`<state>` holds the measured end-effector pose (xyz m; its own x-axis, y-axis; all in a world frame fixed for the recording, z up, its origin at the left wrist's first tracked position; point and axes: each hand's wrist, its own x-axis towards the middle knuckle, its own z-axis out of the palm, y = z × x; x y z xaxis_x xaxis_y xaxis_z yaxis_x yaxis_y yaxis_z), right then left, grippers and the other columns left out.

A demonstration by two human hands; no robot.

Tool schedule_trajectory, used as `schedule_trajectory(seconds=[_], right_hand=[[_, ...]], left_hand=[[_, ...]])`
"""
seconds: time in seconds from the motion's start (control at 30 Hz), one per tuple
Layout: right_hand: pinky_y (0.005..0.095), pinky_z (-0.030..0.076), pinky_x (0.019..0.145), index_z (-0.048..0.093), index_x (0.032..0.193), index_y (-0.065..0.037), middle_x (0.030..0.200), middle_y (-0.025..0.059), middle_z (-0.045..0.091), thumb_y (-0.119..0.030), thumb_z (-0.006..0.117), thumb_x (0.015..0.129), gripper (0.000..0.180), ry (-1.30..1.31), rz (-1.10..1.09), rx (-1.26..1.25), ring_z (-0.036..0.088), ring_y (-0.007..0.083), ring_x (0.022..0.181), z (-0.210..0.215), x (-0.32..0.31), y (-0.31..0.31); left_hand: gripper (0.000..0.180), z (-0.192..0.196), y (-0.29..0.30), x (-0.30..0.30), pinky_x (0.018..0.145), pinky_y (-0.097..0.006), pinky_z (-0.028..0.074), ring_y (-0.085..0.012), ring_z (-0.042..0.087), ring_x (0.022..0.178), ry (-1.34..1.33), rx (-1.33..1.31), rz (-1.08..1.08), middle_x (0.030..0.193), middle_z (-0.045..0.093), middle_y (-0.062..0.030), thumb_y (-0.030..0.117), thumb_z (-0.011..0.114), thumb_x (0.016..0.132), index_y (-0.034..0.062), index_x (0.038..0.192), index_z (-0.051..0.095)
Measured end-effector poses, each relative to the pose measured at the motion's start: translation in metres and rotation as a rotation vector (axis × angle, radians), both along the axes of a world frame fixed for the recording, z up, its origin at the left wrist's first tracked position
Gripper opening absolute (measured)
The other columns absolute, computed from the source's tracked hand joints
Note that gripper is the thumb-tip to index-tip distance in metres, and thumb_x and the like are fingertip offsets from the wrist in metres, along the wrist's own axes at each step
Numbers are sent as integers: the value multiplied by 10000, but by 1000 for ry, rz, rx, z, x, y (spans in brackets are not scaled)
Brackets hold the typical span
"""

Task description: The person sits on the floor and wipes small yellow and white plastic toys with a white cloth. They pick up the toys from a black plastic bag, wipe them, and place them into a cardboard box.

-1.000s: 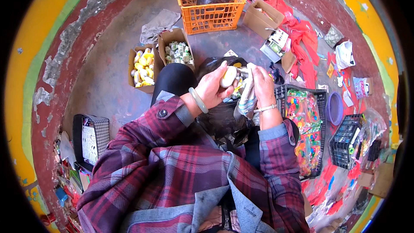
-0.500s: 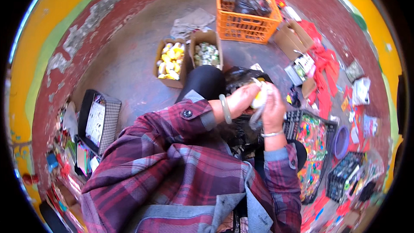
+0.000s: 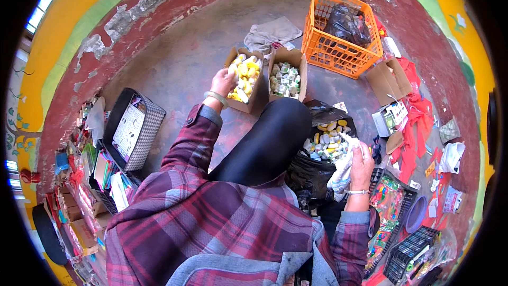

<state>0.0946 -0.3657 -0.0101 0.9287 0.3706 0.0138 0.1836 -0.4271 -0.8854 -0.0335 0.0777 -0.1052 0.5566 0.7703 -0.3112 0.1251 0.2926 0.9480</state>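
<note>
My left hand (image 3: pixel 224 81) reaches out to the left side of a cardboard carton (image 3: pixel 242 107) filled with small rounded yellow-and-white pieces (image 3: pixel 246 74). Its fingers are curled, and whatever they hold is hidden. In my right hand (image 3: pixel 362 168) is a crumpled white cloth (image 3: pixel 341 172), pinched and hanging down. Beside that cloth lies an open black plastic bag (image 3: pixel 304 177) with more yellow and white pieces (image 3: pixel 329 140) inside. A second carton (image 3: pixel 302 66), next to the first, contains small pale green-and-white pieces (image 3: pixel 286 80).
Beyond the cartons are a grey cloth (image 3: pixel 272 33) and an orange crate (image 3: pixel 336 55) with a black bag in it. A checkered box (image 3: pixel 145 132) stands at left. Black baskets (image 3: pixel 410 257), a purple basin (image 3: pixel 416 214) and red plastic (image 3: pixel 415 122) litter the right side.
My hands have parted. The left has moved from over the black bag to the yellow-and-white carton; the right stays by the bag with the cloth. The view has shifted, showing the bag's contents.
</note>
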Motion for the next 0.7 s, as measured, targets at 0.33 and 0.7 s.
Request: schedule_trajectory(seconds=[0.33,0.7], right_hand=[[298,427,804,567,1053,28,947,144,623,-308,539,854,391,25,9,-71,576,197,900,-7,2,2],[232,446,700,559,1051,24,909,66,603,-190,507,893,271,426,-132,434,560,106,793,19,17,-14]], left_hand=[[316,-57,34,15,821,-373,458,-334,589,944,729,660,93,996,615,-206,210,593,797,7,1039,596],[310,-61,37,53,688,-403,481,-353,612,778,714,1099,-188,811,633,-198,315,510,839,44,838,662]])
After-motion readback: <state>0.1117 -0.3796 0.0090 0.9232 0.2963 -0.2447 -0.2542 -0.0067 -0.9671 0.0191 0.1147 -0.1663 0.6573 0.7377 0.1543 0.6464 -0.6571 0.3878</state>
